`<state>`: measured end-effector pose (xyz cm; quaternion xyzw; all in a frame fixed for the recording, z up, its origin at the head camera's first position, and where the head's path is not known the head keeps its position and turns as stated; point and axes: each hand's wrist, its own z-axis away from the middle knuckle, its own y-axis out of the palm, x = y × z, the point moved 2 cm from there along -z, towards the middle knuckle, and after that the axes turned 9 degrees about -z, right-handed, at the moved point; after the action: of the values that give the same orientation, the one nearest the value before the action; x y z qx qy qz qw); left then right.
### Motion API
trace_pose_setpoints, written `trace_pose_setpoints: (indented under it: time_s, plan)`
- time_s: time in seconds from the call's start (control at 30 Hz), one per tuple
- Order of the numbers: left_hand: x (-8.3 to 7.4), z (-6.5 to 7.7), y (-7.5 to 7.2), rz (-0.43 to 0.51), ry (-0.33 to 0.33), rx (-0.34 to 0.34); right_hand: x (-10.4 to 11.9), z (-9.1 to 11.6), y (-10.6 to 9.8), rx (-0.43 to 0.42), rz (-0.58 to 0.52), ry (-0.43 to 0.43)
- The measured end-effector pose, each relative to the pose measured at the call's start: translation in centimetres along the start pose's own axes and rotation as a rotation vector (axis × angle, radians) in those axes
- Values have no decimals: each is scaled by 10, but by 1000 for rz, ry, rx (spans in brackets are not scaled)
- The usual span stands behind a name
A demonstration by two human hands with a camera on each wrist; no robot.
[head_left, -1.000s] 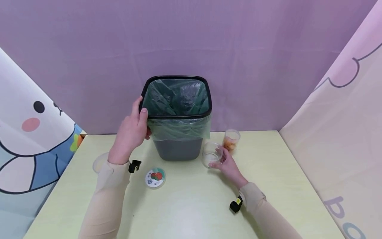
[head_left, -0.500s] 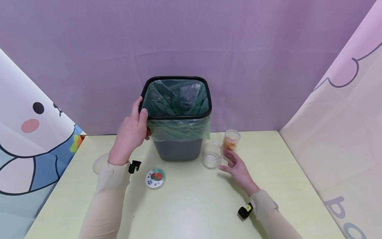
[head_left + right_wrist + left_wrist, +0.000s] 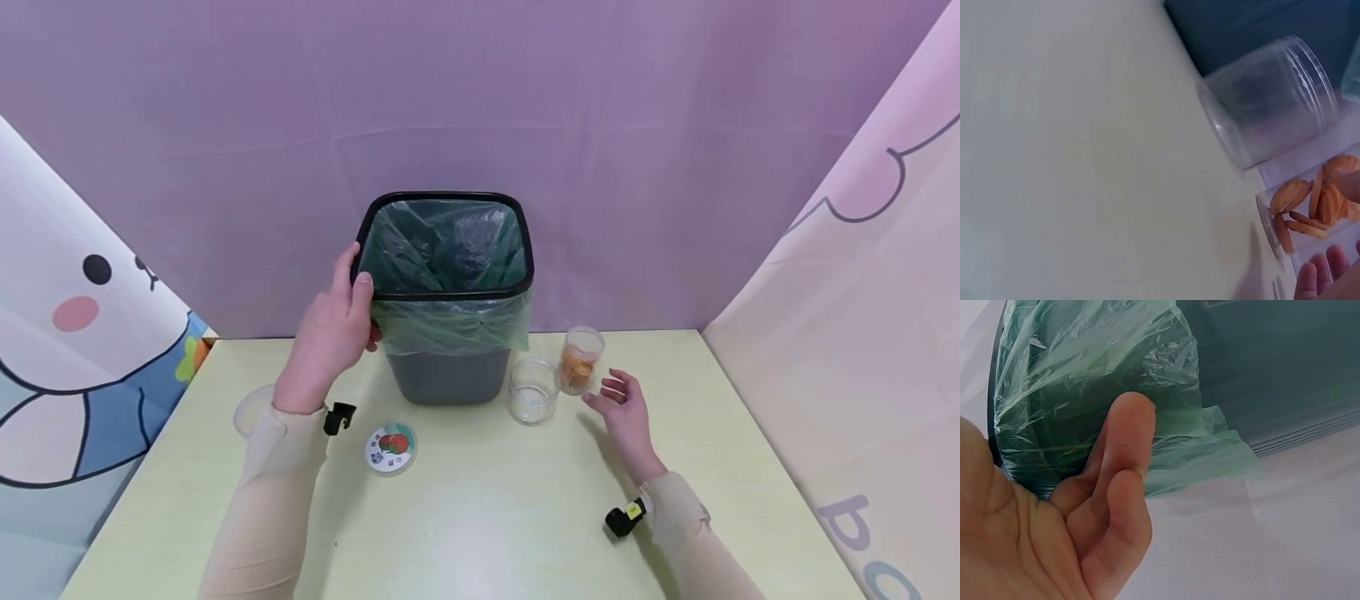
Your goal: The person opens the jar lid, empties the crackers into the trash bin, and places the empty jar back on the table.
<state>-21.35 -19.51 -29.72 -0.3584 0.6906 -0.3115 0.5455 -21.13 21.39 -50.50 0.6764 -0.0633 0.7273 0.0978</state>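
The step in hand appears to be bracing the bin and working at the 2 jars. The left hand (image 3: pixel 326 337) grips the left near corner of the dark-grey, square-mouthed plastic bin (image 3: pixel 450 375), which stands upright on the far side of the pale yellow table (image 3: pixel 465 533), its black rim folded over with a thin green plastic bag (image 3: pixel 450 325). The right hand (image 3: pixel 626 412) grips nothing; its fingers are loosely bent and parted, just right of the narrow clear plastic jar of orange, cookie-like pieces (image 3: pixel 579 367). Whether it touches that jar, I cannot tell. The wide clear plastic jar (image 3: pixel 532 400) stands between it and the bin. Lifting the narrow jar would call for closing thumb and fingers around its side without tipping it.
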Motion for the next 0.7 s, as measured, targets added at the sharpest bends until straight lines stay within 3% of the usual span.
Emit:
trace_pose_setpoints:
  time_s: [0.3,0.7]
  plan:
    - [0,1,0,1,-10,2,3,-16,10,6,-16,-61]
    - [0,0,1,10,-1,0,9,-31,21,56,-13,-64]
